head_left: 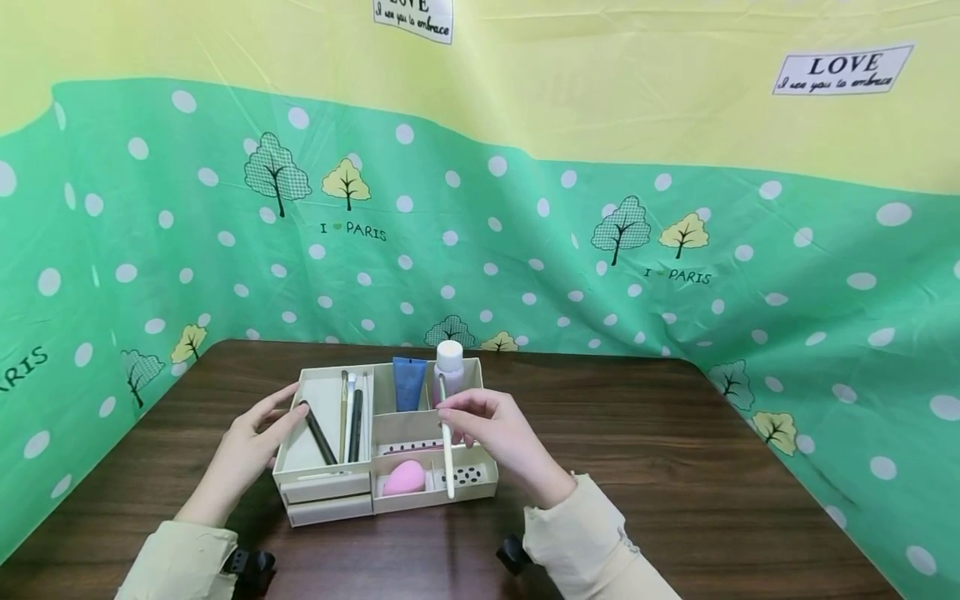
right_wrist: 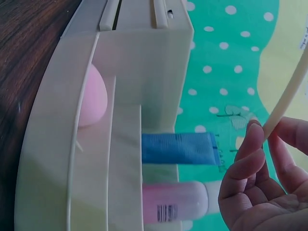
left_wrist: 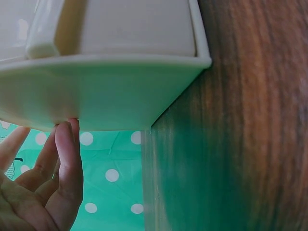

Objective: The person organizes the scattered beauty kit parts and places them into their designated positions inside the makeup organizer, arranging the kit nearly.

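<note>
My right hand [head_left: 483, 417] pinches a slim cream-coloured stick [head_left: 448, 462] between thumb and fingertips, upright over the right half of a cream cosmetics organizer [head_left: 411, 427]. Its upper end overlaps a pink bottle with a white cap [head_left: 450, 357] in the head view. At the organizer's left side, my left hand [head_left: 251, 435] grips the wall: the thumb lies over the rim by a black pen-like stick [head_left: 320, 433], and the fingertips [left_wrist: 67, 137] press the outer wall in the left wrist view. Slim brush-like sticks [head_left: 356, 425] lie in the left tray.
A blue tube [head_left: 408, 383] stands in a back compartment next to the bottle. A pink makeup sponge [head_left: 405, 478] sits in the front compartment, beside a black-spotted item [head_left: 465, 476]. The organizer stands on a dark wooden table [head_left: 637, 467], with a green and yellow patterned cloth [head_left: 525, 250] behind.
</note>
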The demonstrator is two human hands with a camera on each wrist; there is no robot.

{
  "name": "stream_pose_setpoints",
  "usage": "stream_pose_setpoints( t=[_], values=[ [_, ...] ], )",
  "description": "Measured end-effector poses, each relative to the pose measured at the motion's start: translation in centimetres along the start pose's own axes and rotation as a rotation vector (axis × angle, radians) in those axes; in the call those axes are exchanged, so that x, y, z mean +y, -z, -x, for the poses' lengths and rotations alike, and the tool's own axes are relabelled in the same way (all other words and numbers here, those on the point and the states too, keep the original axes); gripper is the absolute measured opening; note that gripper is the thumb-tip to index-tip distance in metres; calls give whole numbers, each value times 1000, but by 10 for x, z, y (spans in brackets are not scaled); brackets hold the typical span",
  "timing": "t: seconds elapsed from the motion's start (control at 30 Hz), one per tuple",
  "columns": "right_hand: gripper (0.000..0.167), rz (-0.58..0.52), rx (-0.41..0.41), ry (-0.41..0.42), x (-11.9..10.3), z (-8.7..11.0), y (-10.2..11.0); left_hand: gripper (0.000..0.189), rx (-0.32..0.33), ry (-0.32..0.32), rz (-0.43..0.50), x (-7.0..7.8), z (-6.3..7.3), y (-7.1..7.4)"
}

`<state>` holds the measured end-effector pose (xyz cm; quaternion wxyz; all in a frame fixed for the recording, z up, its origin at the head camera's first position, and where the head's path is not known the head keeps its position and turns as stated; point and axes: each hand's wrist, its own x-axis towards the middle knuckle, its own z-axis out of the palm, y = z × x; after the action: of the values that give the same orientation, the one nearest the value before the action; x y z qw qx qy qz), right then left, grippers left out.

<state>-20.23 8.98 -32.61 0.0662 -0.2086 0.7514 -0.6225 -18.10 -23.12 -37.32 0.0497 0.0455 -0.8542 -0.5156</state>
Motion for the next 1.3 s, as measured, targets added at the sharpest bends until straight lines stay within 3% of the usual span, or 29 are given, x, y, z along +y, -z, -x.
stream_pose_setpoints(
  t=[0.23,0.77,1.3],
  values=[
    [28,-33,-3,-23,-3,-13,-18,66,0,6,-4,0,0,0],
    [23,18,-76,0,-20,-44,-52,63,10,-5,7,2,3,0],
    [13,187,-77,19,-24,-79,-80,62,6,-10,23,1,3,-1]
  ],
)
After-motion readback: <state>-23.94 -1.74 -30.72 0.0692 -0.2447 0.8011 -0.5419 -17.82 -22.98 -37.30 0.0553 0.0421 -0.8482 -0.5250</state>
